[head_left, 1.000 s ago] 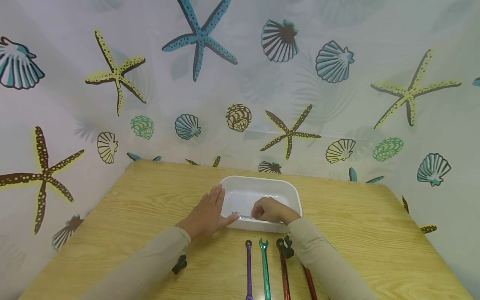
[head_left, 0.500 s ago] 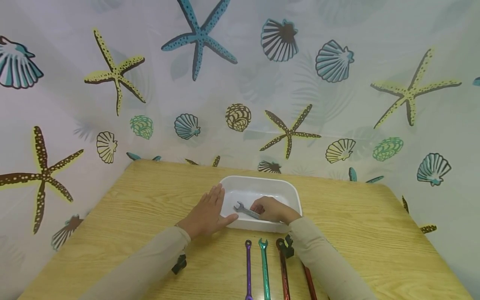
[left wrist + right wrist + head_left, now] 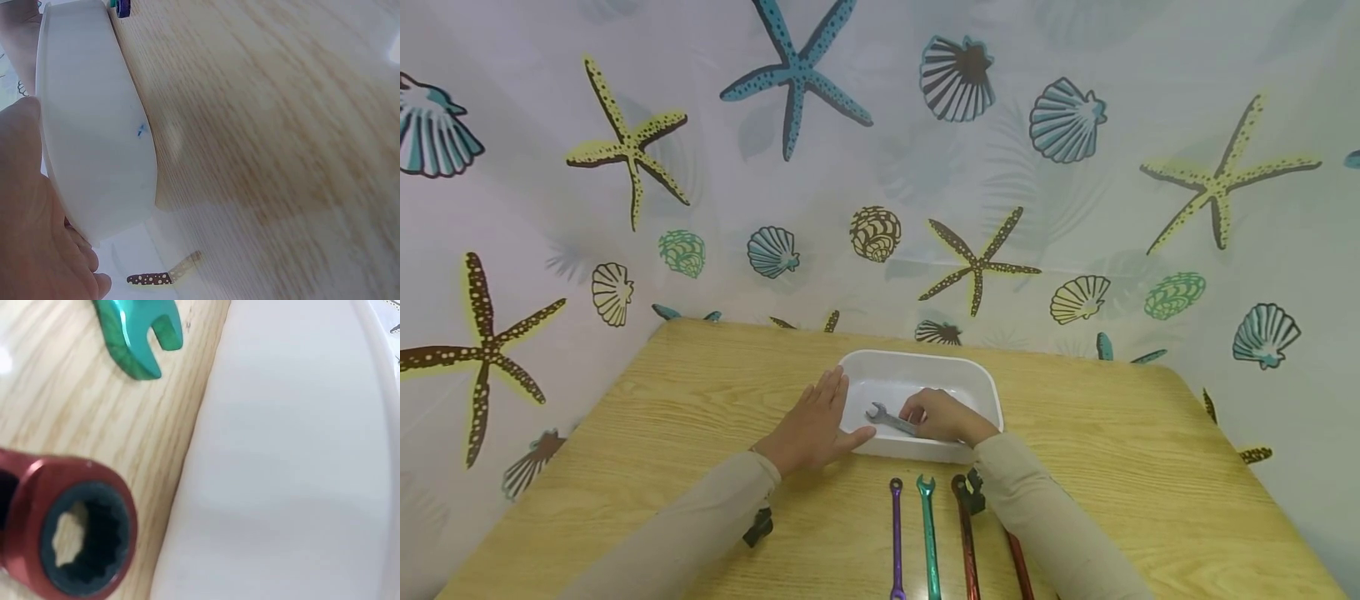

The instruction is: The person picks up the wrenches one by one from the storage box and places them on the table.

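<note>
A white tray (image 3: 917, 449) stands on the wooden table with a silver wrench (image 3: 889, 418) inside it. My right hand (image 3: 942, 414) reaches over the near rim and pinches that wrench, whose open end points left; the other end is hidden by the hand. Against the tray's left end rests my left hand (image 3: 811, 425), fingers straight and thumb along the near rim. The left wrist view shows that thumb touching the rim above the tray wall (image 3: 100, 125). Only the tray's outer wall (image 3: 281, 456) shows in the right wrist view, not the right hand.
In front of the tray lie a purple wrench (image 3: 897, 533), a green wrench (image 3: 929, 533), a dark red wrench (image 3: 967, 533) and a red one (image 3: 1019, 562) partly under the right sleeve. A patterned curtain (image 3: 850, 183) hangs behind the table.
The silver wrench, earlier lying along the tray's near side, has swung its open end away from the near wall, held by the right hand. The left hand stays in place.
</note>
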### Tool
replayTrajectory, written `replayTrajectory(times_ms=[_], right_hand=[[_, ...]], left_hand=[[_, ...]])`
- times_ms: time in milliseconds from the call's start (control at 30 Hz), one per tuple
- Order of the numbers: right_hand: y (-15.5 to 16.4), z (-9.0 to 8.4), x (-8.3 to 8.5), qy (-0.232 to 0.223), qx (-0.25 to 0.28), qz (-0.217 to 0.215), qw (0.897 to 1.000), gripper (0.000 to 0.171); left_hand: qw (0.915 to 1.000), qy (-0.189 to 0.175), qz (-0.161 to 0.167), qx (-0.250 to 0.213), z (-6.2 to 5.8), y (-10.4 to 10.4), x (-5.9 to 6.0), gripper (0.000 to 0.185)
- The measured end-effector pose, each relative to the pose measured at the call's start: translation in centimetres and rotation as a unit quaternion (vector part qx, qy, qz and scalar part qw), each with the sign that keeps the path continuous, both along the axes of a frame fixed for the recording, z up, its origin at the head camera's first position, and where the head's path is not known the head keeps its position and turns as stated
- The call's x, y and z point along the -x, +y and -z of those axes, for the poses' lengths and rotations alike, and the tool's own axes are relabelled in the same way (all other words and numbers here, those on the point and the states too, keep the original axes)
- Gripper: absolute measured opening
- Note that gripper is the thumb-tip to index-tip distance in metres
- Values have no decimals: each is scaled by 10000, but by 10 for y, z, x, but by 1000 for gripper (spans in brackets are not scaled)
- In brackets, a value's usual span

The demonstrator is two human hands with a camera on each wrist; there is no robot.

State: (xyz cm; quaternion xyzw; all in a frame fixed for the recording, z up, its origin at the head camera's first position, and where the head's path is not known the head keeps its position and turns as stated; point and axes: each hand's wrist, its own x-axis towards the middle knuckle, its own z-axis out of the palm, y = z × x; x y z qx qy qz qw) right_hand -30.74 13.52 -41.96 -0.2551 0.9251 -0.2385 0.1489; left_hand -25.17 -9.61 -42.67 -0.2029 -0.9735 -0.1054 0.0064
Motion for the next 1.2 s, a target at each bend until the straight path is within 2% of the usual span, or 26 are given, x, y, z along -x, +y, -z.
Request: replayTrajectory(times_ms=[167,400,767,1033,1200], right_hand=[[1,-4,-1,190,83,-39,9998,20],[-1,-18,-3,263,260,385,9986,22],[6,-38,-5,569,448,466,9963,18],[24,-51,-17,677,635,468,9946,18],[38,-58,-30,584,865,709,9920,24]], left_hand=[[10000,72,36,-10,1,0,-1,96],[10000,-13,10,21,-1,1,-2,96],[10000,-67,-23,-9,-4,1,-3,96],[9999,-136,-83,24,-2,2,-2,96],[9999,-124,-76,-18,-3,2,-3,95]])
